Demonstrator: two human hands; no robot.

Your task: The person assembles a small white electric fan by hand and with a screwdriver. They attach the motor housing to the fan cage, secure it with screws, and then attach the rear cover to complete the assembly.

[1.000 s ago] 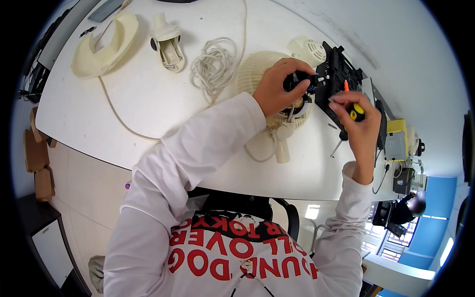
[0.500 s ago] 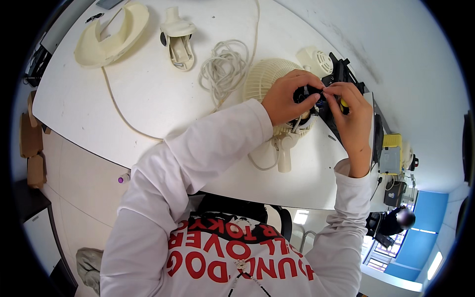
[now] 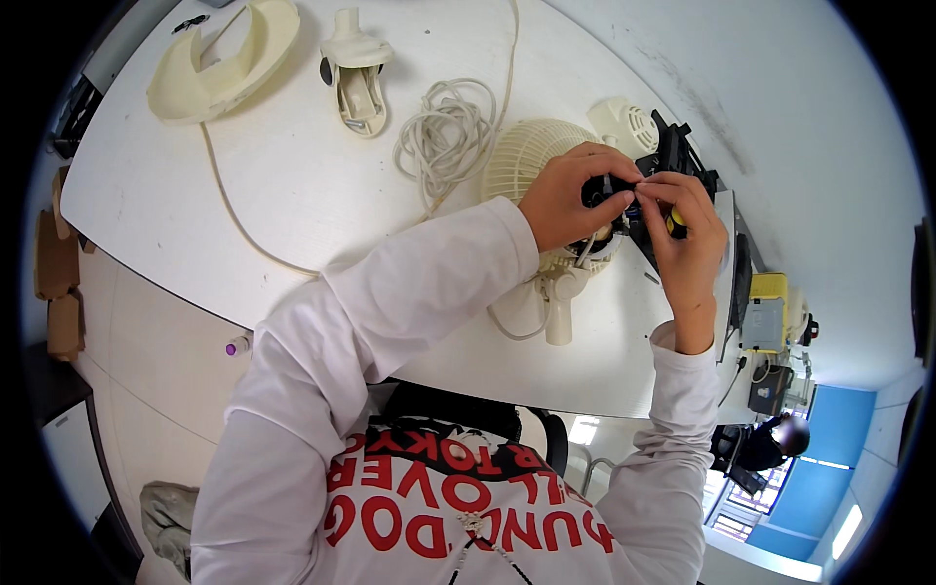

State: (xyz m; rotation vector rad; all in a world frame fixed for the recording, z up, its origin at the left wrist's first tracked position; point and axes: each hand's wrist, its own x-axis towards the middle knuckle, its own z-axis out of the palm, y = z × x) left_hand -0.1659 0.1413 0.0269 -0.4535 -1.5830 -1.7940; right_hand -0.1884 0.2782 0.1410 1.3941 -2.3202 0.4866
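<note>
A cream electric fan lies on the white table, its round grille [image 3: 514,161] partly under my left hand. Dark motor parts and wires show at its back, and its cream neck [image 3: 559,310] points toward me. My left hand [image 3: 570,203] is above the motor, thumb and fingers curled in a pinch. Against its fingertips my right hand [image 3: 688,232] also pinches, at the same spot. Whatever small piece is between the fingertips is too small and hidden to name. Something yellow and black shows behind my right fingers.
A coiled pale cable [image 3: 444,136] lies left of the grille. Farther left are a cream fan joint piece [image 3: 358,88] and a curved cream base cover [image 3: 175,93]. A vented cream housing [image 3: 624,125] and black equipment [image 3: 673,151] stand at the right. Another person [image 3: 770,444] is far right.
Both hands stay pinched together over the motor, with only small finger shifts. The whole view has moved slightly.
</note>
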